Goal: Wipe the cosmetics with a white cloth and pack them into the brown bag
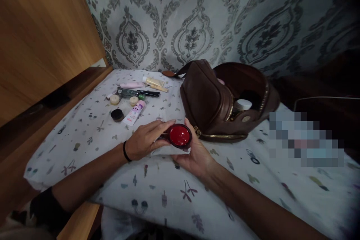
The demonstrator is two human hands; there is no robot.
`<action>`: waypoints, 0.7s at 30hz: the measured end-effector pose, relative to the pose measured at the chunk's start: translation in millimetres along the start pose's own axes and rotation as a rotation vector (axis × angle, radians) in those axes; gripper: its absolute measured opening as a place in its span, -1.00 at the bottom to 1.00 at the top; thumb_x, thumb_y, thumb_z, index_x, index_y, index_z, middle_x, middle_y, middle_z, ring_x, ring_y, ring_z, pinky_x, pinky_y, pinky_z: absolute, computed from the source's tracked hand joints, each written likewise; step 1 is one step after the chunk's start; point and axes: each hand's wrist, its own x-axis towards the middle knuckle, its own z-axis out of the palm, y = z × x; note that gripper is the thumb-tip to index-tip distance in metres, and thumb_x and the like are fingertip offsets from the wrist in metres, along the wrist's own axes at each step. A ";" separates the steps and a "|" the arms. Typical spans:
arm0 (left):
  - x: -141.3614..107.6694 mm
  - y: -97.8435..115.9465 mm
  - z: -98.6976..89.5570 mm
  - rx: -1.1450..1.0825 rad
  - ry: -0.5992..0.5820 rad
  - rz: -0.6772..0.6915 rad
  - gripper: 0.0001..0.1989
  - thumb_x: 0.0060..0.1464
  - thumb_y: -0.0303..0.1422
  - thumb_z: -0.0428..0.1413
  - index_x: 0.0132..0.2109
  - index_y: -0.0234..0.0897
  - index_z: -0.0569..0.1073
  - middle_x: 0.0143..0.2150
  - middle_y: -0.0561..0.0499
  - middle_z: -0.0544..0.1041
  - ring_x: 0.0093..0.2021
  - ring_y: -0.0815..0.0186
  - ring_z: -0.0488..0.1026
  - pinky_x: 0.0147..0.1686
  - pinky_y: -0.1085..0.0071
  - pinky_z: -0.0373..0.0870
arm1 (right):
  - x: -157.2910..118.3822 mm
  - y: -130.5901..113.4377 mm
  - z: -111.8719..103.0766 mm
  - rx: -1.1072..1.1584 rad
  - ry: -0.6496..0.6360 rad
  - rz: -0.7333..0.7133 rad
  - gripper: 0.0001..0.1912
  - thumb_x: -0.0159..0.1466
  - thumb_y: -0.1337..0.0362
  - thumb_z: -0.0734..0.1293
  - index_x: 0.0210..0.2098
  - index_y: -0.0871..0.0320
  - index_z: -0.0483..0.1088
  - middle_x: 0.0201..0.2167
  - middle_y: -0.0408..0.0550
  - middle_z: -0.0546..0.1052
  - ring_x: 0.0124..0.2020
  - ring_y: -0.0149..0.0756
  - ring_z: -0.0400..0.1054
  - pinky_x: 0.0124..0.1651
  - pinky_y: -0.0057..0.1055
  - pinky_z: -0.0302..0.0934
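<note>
A round red item with a dark rim (180, 135) is held between both hands above the patterned cloth. My left hand (146, 138), with a black band at the wrist, pinches its left side. The fingers of my right hand (195, 153) wrap its right side and underside. Something white, perhaps a wipe or paper (163, 150), shows beneath the item, partly hidden by the hands. Just beyond my right hand, an open brown bag (202, 93) lies with its zip undone and a white-lidded container (243, 104) inside.
On the cloth (84, 135) at the left lie a purple-and-white tube (135, 113), a black-lidded jar (117, 115), two small cream-coloured jars (114, 99) and several other tubes. A wooden panel (47, 26) stands at the left; a patterned wall (160, 22) is behind.
</note>
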 end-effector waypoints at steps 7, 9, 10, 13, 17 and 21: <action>1.2 -3.1 -8.1 0.083 0.038 0.000 -0.48 0.28 -0.01 -0.05 0.17 -0.27 0.41 0.06 -0.20 0.55 0.03 0.14 0.50 0.04 0.27 0.42 | -1.2 6.8 -1.0 -0.227 -0.071 -0.268 -0.51 0.03 -0.19 0.48 -0.28 0.06 0.49 -0.39 -0.16 0.57 -0.23 -0.18 0.45 -0.14 -0.26 0.33; 2.6 -5.6 -10.8 0.165 0.049 -0.025 -0.54 0.32 -0.08 -0.09 0.12 -0.29 0.45 -0.03 -0.20 0.57 -0.03 0.15 0.50 0.00 0.25 0.41 | -3.4 8.9 -1.0 -0.334 -0.060 -0.407 -0.53 0.05 -0.17 0.48 -0.31 0.08 0.47 -0.42 -0.19 0.53 -0.29 -0.26 0.39 -0.16 -0.34 0.27; 3.5 -7.3 -11.4 0.215 0.049 -0.050 -0.57 0.34 -0.13 -0.11 0.09 -0.29 0.48 -0.08 -0.19 0.58 -0.06 0.15 0.50 -0.02 0.24 0.41 | -4.4 9.5 -1.3 -0.401 -0.048 -0.484 -0.55 0.06 -0.14 0.49 -0.33 0.09 0.45 -0.43 -0.20 0.49 -0.33 -0.30 0.35 -0.18 -0.37 0.24; 6.1 -13.2 -10.9 0.342 0.022 -0.112 -0.60 0.34 -0.21 -0.12 0.03 -0.31 0.52 -0.12 -0.19 0.58 -0.07 0.11 0.47 0.00 0.16 0.35 | -5.4 9.6 -2.3 -0.629 0.012 -0.677 -0.59 0.01 -0.01 0.56 -0.35 0.09 0.39 -0.44 -0.23 0.41 -0.38 -0.35 0.25 -0.24 -0.42 0.17; 7.1 -14.3 -12.2 0.324 0.031 -0.108 -0.61 0.34 -0.23 -0.13 0.09 -0.29 0.47 0.04 -0.20 0.54 0.06 0.07 0.43 0.14 0.03 0.22 | -2.6 10.4 -3.7 -0.789 -0.001 -0.720 -0.52 -0.08 0.15 0.60 -0.28 0.06 0.34 -0.37 -0.20 0.42 -0.31 -0.28 0.29 -0.21 -0.37 0.19; 7.4 0.1 -19.5 0.181 0.059 -0.037 -0.63 0.32 -0.17 -0.07 0.08 -0.25 0.46 0.00 -0.16 0.52 0.04 0.13 0.41 0.08 0.16 0.30 | 2.4 12.4 -8.5 -0.837 0.025 -0.763 -0.40 -0.10 0.19 0.60 -0.14 0.04 0.30 -0.25 -0.16 0.44 -0.22 -0.22 0.34 -0.12 -0.32 0.22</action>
